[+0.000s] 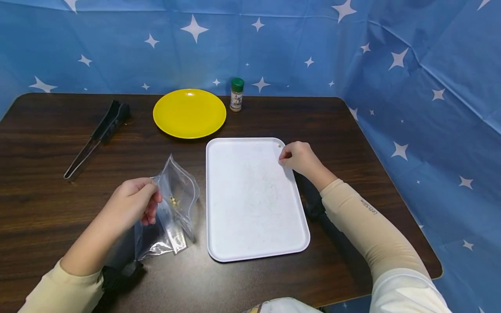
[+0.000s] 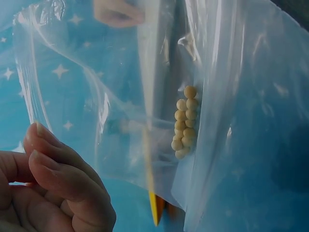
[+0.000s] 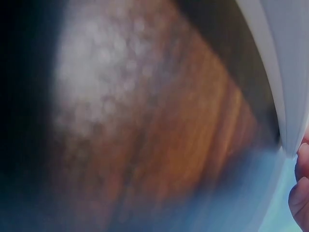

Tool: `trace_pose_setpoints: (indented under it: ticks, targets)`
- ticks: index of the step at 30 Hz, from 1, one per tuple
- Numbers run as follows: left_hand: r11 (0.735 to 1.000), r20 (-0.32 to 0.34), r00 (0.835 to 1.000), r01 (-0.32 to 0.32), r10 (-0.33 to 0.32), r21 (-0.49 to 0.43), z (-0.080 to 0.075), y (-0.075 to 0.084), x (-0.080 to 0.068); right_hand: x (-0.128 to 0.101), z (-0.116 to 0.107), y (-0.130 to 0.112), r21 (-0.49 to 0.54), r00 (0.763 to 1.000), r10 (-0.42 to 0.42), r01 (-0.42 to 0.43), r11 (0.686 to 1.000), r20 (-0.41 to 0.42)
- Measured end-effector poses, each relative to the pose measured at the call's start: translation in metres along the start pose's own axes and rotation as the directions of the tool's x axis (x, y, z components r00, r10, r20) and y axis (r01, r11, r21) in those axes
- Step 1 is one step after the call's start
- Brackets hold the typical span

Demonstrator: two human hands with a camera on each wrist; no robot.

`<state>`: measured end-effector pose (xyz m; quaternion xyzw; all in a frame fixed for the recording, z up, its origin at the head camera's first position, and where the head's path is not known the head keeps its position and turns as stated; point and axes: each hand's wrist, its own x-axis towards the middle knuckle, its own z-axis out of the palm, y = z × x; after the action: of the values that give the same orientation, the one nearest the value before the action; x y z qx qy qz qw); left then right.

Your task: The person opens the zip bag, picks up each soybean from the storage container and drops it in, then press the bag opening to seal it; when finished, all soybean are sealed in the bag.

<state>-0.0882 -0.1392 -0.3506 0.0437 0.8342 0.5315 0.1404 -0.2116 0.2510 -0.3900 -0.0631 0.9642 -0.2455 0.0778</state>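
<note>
My left hand (image 1: 135, 202) pinches the upper left edge of a clear zip bag (image 1: 166, 226), which stands partly open on the table. Several round, pale yellow soybeans (image 2: 186, 123) lie bunched inside the bag, seen through the plastic in the left wrist view. At the far right corner of a white tray (image 1: 254, 200), my right hand (image 1: 301, 158) has its thumb and fingertips bent together over the rim. Whether they hold something is hidden. A single soybean (image 1: 279, 145) lies on the tray just beyond those fingertips. In the right wrist view only some fingers (image 3: 301, 193) show beside the tray edge.
Behind the bag and tray stands a yellow plate (image 1: 189, 114), with a green-capped seasoning bottle (image 1: 236, 94) to its right. Black-tipped tongs (image 1: 98, 139) lie at the left of the dark wooden table (image 1: 35, 174). A blue star-patterned cloth (image 1: 219, 48) hangs behind.
</note>
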Motion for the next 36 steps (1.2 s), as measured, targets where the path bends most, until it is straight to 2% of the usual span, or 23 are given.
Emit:
trace_pose_setpoints:
  ticks: [6,11,15,19,24,28,33,36]
  targets:
    - [1.0,-0.012,1.0,-0.005,0.005,-0.005,-0.002,-0.001,-0.003,-0.001,0.0,-0.006,0.008,1.0,-0.006,0.006,1.0,0.007]
    - [1.0,-0.017,1.0,-0.017,0.017,-0.025,-0.001,-0.001,-0.004,-0.006,-0.008,-0.022,0.055,0.998,-0.023,0.026,0.998,-0.052]
    - [0.999,-0.013,1.0,-0.019,0.019,-0.039,0.0,0.0,-0.003,-0.014,-0.015,-0.048,0.172,0.991,-0.075,0.093,0.981,-0.106]
    - [0.999,-0.013,1.0,-0.018,0.017,-0.049,0.002,0.002,-0.003,-0.025,-0.015,-0.085,0.271,0.973,-0.195,0.221,0.937,-0.12]
    - [0.998,-0.022,1.0,-0.019,0.017,-0.053,0.003,0.003,-0.003,-0.036,-0.003,-0.129,0.313,0.915,-0.389,0.403,0.86,-0.109]
    - [0.999,-0.028,1.0,-0.015,0.014,-0.044,0.003,0.003,-0.003,-0.041,0.012,-0.157,0.372,0.862,-0.5,0.492,0.787,-0.081]
    - [1.0,-0.04,0.999,-0.012,0.011,-0.029,0.003,0.003,-0.003,-0.044,0.03,-0.18,0.394,0.777,-0.626,0.595,0.7,-0.062]
    - [1.0,-0.041,0.999,-0.013,0.013,-0.022,0.002,0.004,-0.004,-0.045,0.04,-0.187,0.39,0.735,-0.677,0.637,0.665,-0.045]
